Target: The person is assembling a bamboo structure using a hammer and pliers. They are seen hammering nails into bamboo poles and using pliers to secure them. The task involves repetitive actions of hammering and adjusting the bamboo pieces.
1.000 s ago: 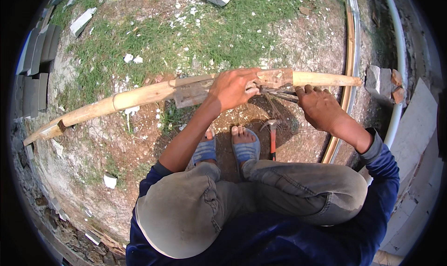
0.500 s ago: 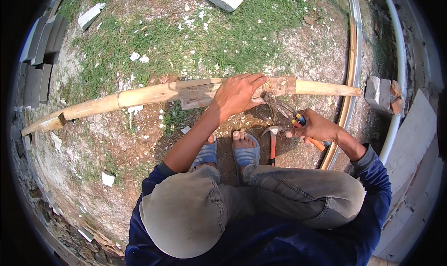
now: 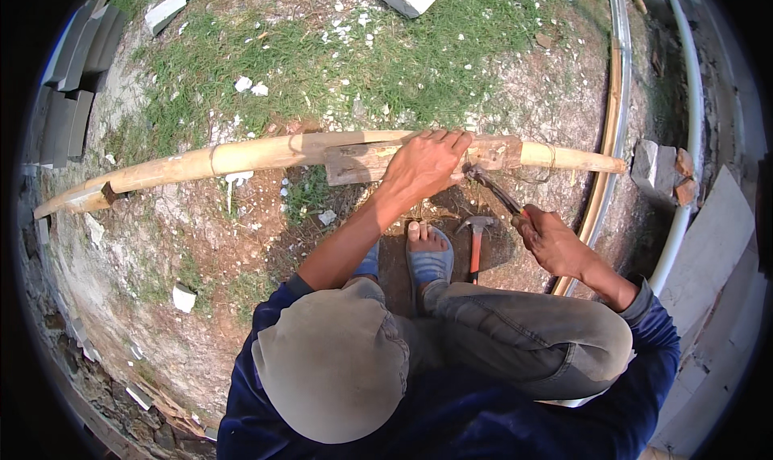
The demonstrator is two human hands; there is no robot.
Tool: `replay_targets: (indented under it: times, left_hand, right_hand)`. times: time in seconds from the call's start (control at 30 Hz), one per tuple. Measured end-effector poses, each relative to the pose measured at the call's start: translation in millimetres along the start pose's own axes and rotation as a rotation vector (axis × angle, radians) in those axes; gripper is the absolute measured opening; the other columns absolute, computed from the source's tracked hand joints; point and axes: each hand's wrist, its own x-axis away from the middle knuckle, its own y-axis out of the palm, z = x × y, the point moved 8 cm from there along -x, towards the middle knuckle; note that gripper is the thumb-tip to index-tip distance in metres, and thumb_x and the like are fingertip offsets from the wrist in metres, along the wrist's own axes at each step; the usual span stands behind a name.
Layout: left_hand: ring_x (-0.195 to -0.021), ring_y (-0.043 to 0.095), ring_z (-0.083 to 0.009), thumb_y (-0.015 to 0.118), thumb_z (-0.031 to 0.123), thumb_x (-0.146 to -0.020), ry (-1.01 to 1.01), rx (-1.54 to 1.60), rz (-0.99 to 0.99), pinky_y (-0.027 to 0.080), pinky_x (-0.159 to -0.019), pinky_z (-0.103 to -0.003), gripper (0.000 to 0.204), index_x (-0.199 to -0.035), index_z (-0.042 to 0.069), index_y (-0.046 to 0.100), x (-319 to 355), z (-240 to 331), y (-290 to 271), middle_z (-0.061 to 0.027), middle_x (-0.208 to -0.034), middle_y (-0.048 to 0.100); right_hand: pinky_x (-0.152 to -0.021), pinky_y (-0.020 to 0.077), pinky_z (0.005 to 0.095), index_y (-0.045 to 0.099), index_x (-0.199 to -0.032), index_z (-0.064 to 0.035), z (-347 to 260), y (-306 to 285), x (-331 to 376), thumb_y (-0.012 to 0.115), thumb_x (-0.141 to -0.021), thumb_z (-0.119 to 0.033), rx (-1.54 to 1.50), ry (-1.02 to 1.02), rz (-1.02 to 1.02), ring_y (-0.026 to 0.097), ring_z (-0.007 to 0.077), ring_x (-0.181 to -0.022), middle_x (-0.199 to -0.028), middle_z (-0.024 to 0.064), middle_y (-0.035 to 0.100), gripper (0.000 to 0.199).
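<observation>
A long pale wooden pole (image 3: 241,155) lies across the ground in front of my feet. A short rough board (image 3: 358,162) rests against its middle. My left hand (image 3: 427,166) presses down on the board and pole, fingers spread over them. My right hand (image 3: 551,242) is closed around the orange handles of a pair of pliers (image 3: 491,188). The pliers' jaws touch the board's right part, just right of my left hand. A thin wire (image 3: 549,160) loops around the pole further right.
A hammer (image 3: 477,246) with a red shaft lies on the dirt by my sandalled foot (image 3: 428,259). Curved pipes (image 3: 616,138) run along the right. Stone blocks (image 3: 656,166) sit at the pole's right end, grey slabs (image 3: 76,81) at far left, grass beyond.
My right hand has drawn back from the pole toward my knee, now holding the pliers out at arm's length against the board. My left hand has stayed on the board.
</observation>
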Motion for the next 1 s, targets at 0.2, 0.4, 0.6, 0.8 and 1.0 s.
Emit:
replay_targets:
  times: [0.2,0.4,0.6,0.8,1.0]
  left_hand:
    - [-0.123,0.068,-0.0293,0.088,0.035,-0.080,-0.022,0.028,-0.032,0.057,-0.105,-0.040,0.075,-0.140,0.005,0.057,2.4,-4.3,5.1,-0.0115,-0.134,0.070]
    - [-0.115,0.070,-0.0289,0.084,0.032,-0.082,0.007,0.043,0.039,0.057,-0.101,-0.040,0.060,-0.130,0.003,0.062,2.2,1.5,4.4,-0.0115,-0.122,0.073]
    - [-0.121,0.068,-0.0277,0.083,0.034,-0.084,0.004,0.010,-0.035,0.054,-0.107,-0.040,0.064,-0.136,0.003,0.060,-0.1,-0.9,10.0,-0.0108,-0.129,0.071]
    - [-0.132,0.063,-0.0281,0.086,0.034,-0.082,-0.003,0.023,-0.083,0.049,-0.115,-0.041,0.073,-0.143,0.005,0.057,-0.8,2.1,6.1,-0.0117,-0.140,0.067]
    - [-0.132,0.062,-0.0300,0.089,0.033,-0.079,0.056,-0.061,0.123,0.050,-0.114,-0.041,0.073,-0.138,0.006,0.057,2.8,5.5,-4.1,-0.0119,-0.136,0.067]
  right_hand:
    - [-0.042,0.0492,0.0302,0.058,-0.110,-0.0041,-11.8,32.6,5.1,0.080,-0.097,-0.024,-0.913,0.329,-0.368,0.058,0.0102,-0.053,-0.078,0.0004,0.058,0.032]
    - [-0.059,0.0591,0.0372,0.057,-0.116,0.0017,-85.5,-26.5,32.4,0.075,-0.096,-0.014,0.768,-0.416,0.418,0.072,0.0300,-0.074,-0.098,0.0149,0.069,0.032]
    - [-0.064,0.0531,0.0537,0.058,-0.112,0.0011,-36.8,-23.1,26.8,0.061,-0.107,-0.021,0.754,-0.248,0.310,0.065,0.0423,-0.072,-0.084,0.0225,0.067,0.023]
    - [-0.037,0.0352,0.0234,0.062,-0.097,-0.0069,26.9,47.3,15.2,0.078,-0.099,-0.041,-1.149,0.416,-0.419,0.045,0.0065,-0.045,-0.064,-0.0053,0.049,0.038]
    - [-0.061,0.0568,0.0456,0.055,-0.116,0.0025,-23.9,-23.4,23.3,0.073,-0.096,-0.022,0.620,-0.339,0.511,0.069,0.0368,-0.062,-0.076,0.0120,0.066,0.036]
